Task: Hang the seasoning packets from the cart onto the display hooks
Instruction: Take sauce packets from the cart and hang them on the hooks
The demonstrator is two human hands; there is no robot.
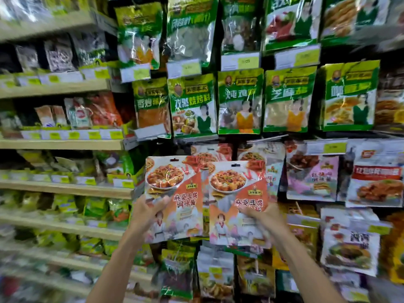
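Observation:
Two orange-and-white seasoning packets with a dish of tofu printed on them are raised in front of the hook display. My left hand grips the left packet at its lower left edge. My right hand grips the right packet at its lower right. Each packet has a dark hang slot at its top edge. Behind them hang more packets of a similar red-and-white kind. A bare metal hook juts out just above the right packet. The cart is out of view.
Green seasoning bags with yellow price tags hang in rows above. Pink and red sauce packets hang to the right, and other bags hang below. Wooden shelves of packaged goods fill the left side.

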